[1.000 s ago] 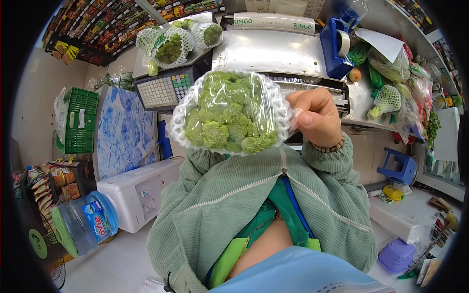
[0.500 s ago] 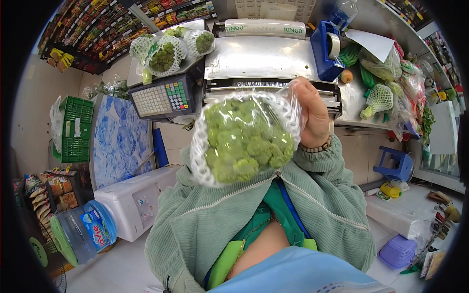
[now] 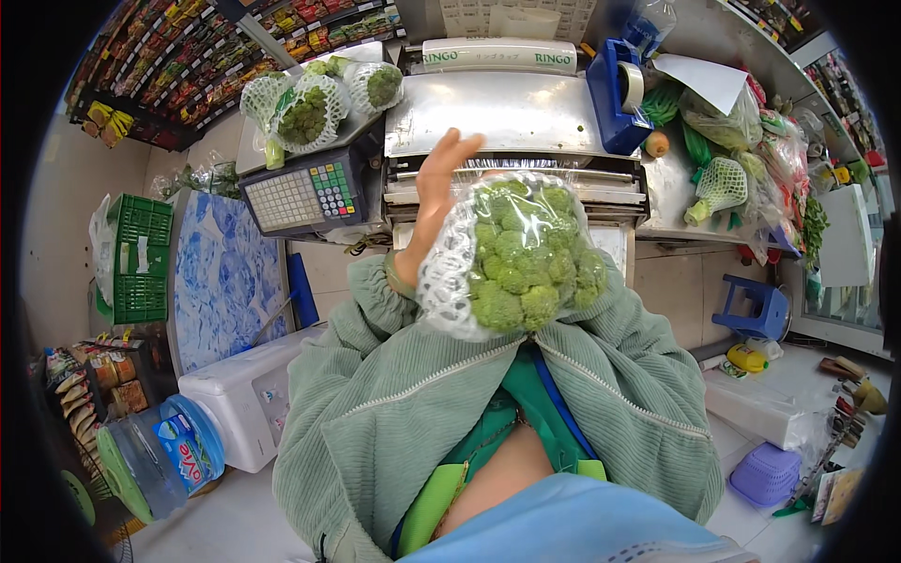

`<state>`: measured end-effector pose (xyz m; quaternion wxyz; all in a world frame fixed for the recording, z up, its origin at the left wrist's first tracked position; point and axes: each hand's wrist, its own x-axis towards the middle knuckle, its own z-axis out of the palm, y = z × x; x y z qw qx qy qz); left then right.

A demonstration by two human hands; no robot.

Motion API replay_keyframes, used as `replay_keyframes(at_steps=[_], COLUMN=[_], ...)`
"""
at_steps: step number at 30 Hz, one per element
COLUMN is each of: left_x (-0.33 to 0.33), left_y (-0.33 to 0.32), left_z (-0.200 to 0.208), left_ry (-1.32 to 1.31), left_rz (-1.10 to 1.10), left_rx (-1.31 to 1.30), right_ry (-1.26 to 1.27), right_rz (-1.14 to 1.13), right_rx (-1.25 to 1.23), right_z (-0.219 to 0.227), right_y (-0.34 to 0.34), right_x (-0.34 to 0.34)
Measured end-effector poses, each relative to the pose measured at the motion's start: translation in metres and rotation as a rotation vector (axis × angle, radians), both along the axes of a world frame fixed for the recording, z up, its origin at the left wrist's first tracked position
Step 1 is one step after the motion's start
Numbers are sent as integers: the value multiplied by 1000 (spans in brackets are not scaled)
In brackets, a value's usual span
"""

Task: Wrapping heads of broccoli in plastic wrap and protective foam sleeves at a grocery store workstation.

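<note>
A head of broccoli [image 3: 530, 258] in clear film, with a white foam net [image 3: 449, 289] around its left side, is held up in front of my jacket. My left hand [image 3: 436, 202] is at its left edge, fingers stretched upward and open; whether the palm touches the net I cannot tell. The green sleeve of my right arm [image 3: 615, 300] leads in behind the broccoli, which rests on that hand; the fingers are hidden. Beyond is the wrapping machine, with a metal plate [image 3: 497, 108] and a roll of film [image 3: 497, 56].
Netted broccoli heads [image 3: 305, 114] lie on a scale with a keypad [image 3: 300, 192], left. A blue tape dispenser [image 3: 615, 98] stands right of the plate, near bagged vegetables [image 3: 741, 122]. A white water dispenser [image 3: 239, 403] is at lower left, a blue stool [image 3: 754, 305] at right.
The broccoli has shifted right and turned. My right hand has left the film at its upper right and gone behind it. My left hand has come into view at its left.
</note>
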<state>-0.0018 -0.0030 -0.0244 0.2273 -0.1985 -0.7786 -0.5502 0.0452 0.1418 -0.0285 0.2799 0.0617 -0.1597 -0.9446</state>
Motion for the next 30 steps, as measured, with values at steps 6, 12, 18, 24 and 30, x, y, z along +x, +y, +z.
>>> replay_keyframes(at_steps=[6,12,18,24,30], left_x=[8,-5,0,-2,2], left_y=[-2,-9,20,19,2], left_z=[-105,-21,31,34,8], left_ry=[-255,-119,-320,-448,-385], left_rz=[-456,-141,-237,-218,-462], left_rx=[450,176,903,886,913], right_ry=[433,418,851,889,531], right_rz=[-609,-715,-810,-697,-540], right_rx=[1055,1340,1571,1714,1113], right_z=[3,25,36,15,30], right_y=[-8,5,-30,-25,0], right_x=[-25,-42,-15,-20,-36])
